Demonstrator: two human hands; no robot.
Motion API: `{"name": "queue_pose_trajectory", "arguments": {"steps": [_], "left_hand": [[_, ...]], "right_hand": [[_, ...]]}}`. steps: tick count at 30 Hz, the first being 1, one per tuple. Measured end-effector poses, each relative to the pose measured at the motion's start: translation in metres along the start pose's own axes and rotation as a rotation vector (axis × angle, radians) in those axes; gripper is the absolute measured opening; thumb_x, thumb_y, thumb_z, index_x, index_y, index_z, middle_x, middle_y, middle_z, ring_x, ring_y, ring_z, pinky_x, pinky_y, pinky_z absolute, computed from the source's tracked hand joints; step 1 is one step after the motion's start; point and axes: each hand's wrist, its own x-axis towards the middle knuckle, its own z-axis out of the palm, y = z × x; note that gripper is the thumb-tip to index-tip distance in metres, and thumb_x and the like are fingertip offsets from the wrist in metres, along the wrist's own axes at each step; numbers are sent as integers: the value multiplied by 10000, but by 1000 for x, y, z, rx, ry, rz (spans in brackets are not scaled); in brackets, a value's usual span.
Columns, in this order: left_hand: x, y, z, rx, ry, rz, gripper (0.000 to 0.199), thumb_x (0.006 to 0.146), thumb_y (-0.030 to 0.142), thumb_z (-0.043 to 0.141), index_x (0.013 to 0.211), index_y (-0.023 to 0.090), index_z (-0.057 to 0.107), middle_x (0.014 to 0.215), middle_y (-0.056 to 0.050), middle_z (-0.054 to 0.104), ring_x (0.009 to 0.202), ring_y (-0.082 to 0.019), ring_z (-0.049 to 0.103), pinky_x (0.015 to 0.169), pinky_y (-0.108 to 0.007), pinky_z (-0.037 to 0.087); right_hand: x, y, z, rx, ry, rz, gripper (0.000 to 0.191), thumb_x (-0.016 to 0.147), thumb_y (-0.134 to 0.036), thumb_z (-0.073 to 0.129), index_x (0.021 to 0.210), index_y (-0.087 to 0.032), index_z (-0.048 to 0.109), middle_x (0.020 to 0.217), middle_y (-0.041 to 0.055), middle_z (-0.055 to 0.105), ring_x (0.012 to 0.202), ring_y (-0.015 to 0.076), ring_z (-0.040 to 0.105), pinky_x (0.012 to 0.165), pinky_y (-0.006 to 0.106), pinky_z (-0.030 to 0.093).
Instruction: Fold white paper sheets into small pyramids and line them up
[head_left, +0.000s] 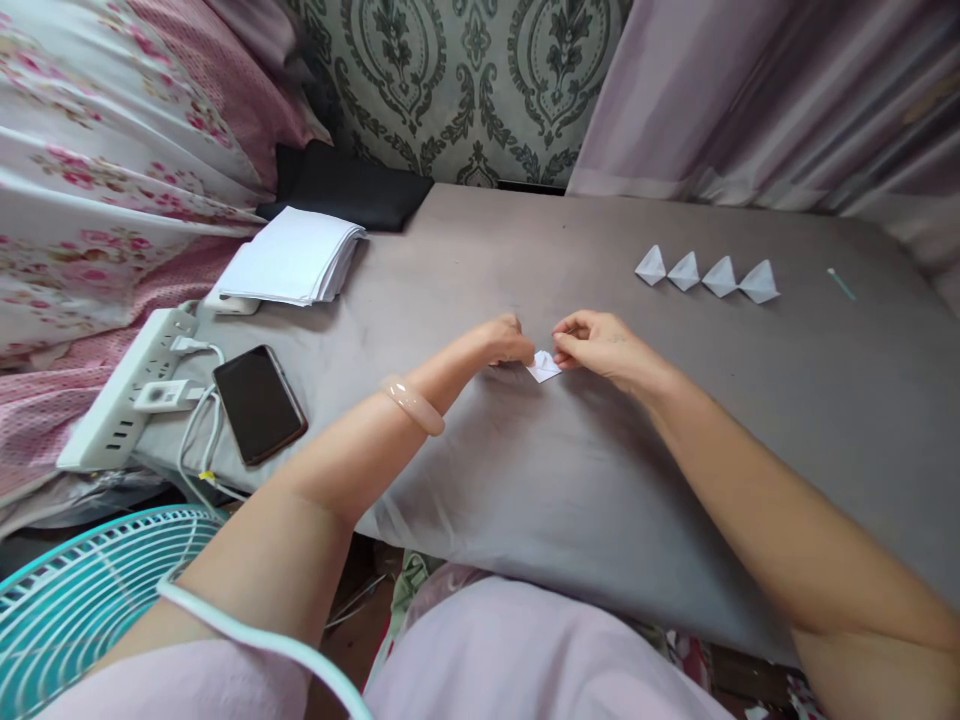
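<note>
Between my two hands a small folded piece of white paper (545, 367) lies at the near part of the grey-covered table (480, 260). My left hand (510, 340) has its fingers curled and closed on the left edge of the paper. At the right edge, my right hand (596, 345) pinches the paper between thumb and fingers. Farther back on the right, several folded white paper shapes (720, 277) stand in a row, pointed at the top.
A stack of white paper (292, 255) lies at the back left before a black flat case (349, 185). A phone (260, 404), a power strip (131, 390) with cables and a turquoise fan (97, 600) are on the left. A thin stick (841, 284) lies far right.
</note>
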Motion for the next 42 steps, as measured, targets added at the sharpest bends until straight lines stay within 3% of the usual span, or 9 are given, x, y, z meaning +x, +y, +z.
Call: {"name": "queue_pose_trajectory", "arguments": {"steps": [2,8,14,17,29,38,42], "left_hand": [[-3,0,0,-19,20,1,164,606,209,698,706,175,573,482,8,469,565,-182,530,548,-272,368],[-8,-10,4,-117,45,123,144,634,160,707,638,166,563,476,23,453,556,-157,511,560,-263,383],[-1,-39,8,-722,59,153,84,844,126,563,770,151,533,576,30,534,483,-74,483,546,-214,456],[1,-48,9,-888,30,200,89,893,118,513,807,132,526,630,11,573,511,-66,518,566,-213,493],[-3,-47,8,-895,39,208,145,911,111,492,770,132,519,623,9,572,501,-60,507,561,-207,488],[-1,-47,9,-891,47,205,141,922,123,477,785,136,509,636,9,564,485,-57,490,538,-207,476],[-3,-48,9,-905,53,228,139,919,119,483,783,135,505,654,2,566,502,-60,505,543,-207,484]], "right_hand": [[0,2,11,43,-33,10,80,801,-116,547,832,-189,536,740,30,645,702,135,636,679,247,497],[9,8,24,-274,47,37,133,699,-212,617,819,-193,562,758,15,643,712,140,585,624,238,420],[9,4,20,-268,-17,75,282,654,-225,666,909,-183,553,864,27,636,729,129,578,629,226,415],[11,6,18,-223,-65,72,300,651,-218,677,917,-179,544,863,22,622,730,122,568,634,219,418],[15,-3,18,-286,-55,191,340,630,-252,734,899,-184,536,830,20,628,673,120,574,590,223,421],[15,-27,31,-638,-48,269,212,599,-247,660,783,-190,571,525,-30,550,499,122,488,460,249,313],[18,-22,22,-478,-101,246,265,594,-215,696,825,-190,568,601,-19,591,565,128,555,489,228,370]]}}
